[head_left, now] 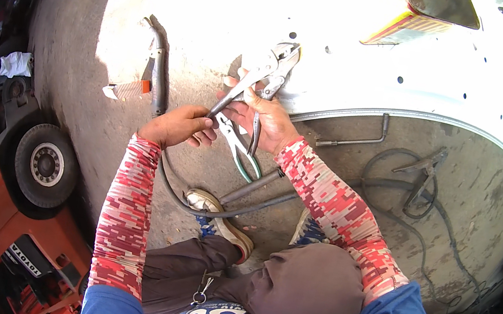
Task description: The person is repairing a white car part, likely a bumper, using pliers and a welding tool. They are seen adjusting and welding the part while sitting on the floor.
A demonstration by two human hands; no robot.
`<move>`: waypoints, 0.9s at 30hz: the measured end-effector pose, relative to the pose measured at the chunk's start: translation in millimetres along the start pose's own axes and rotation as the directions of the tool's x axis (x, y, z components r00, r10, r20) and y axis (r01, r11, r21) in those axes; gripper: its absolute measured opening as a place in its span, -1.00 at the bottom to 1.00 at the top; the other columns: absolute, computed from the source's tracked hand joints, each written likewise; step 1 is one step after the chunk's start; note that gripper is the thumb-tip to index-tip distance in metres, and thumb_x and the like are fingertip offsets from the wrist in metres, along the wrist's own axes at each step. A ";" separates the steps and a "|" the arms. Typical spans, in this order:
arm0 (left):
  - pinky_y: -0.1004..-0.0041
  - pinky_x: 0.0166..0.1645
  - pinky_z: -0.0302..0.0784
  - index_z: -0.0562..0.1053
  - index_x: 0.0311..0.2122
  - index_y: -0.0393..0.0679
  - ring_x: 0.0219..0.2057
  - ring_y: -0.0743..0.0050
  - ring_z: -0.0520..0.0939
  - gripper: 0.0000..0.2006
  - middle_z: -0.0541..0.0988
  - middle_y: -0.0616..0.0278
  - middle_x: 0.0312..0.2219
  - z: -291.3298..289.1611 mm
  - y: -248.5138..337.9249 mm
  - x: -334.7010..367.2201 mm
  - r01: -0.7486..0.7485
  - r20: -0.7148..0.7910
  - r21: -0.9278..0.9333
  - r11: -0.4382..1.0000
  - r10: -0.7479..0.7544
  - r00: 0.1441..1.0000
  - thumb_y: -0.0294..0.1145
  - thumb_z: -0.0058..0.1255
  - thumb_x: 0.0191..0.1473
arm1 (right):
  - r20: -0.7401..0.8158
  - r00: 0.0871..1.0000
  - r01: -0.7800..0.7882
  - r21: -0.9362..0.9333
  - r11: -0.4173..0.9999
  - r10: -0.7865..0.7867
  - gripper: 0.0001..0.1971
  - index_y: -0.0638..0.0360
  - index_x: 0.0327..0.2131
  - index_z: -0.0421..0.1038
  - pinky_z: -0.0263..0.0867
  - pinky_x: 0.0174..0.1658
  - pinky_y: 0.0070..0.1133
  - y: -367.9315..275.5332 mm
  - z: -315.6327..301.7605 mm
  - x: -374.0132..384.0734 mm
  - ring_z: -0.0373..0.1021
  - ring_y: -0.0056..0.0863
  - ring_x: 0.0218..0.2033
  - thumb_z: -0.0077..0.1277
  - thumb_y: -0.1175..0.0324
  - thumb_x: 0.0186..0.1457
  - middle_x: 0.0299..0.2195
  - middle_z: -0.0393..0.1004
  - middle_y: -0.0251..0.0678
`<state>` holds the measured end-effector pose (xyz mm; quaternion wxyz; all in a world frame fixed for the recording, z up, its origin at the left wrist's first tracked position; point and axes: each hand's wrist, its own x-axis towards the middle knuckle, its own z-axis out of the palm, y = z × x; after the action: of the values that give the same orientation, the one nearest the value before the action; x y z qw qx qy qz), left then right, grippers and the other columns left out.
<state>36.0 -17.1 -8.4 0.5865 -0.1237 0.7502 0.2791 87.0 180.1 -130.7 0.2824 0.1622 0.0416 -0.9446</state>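
Observation:
Both my hands hold a pair of locking pliers (pixel 248 83), its metal jaws pointing away from me to the upper right. My left hand (pixel 177 126) is closed, thumb and fingers pinching the end of one handle. My right hand (pixel 272 123) is closed around the pliers nearer the jaws, with the other handle hanging below the palm. I cannot make out anything between the jaws. Just below my hands, a second pair of pliers (pixel 240 151) with pale green handles lies on the floor. A welding torch (pixel 160 77) lies left of my hands, by an orange-and-white card piece (pixel 126 89).
A white perforated panel (pixel 365 77) spreads ahead, bearing a rectangular tin (pixel 405 27). Nearer lie an L-shaped wrench (pixel 356 141) and a clamp (pixel 423 171) with cables. The torch cable (pixel 257 205) crosses by my shoe (pixel 223 220). An orange forklift (pixel 22 189) stands left.

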 end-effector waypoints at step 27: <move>0.16 -0.47 0.26 0.34 -0.50 -0.28 -0.66 0.19 0.34 -0.55 0.32 0.07 -0.67 57.0 22.9 -148.7 -0.398 -0.393 0.310 0.863 0.498 0.773 -0.18 -0.11 0.42 | 0.698 0.685 0.507 -0.661 -0.553 -0.208 -0.58 0.12 -0.28 0.49 0.31 -0.09 -0.32 -50.2 106.9 -85.8 0.46 -0.27 -0.29 0.34 -0.01 -0.01 -0.40 0.53 -0.28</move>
<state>112.3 12.6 130.1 0.3173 0.0594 0.8998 0.2936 96.9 248.6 -2.2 -0.1010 -0.2538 0.8037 -0.5287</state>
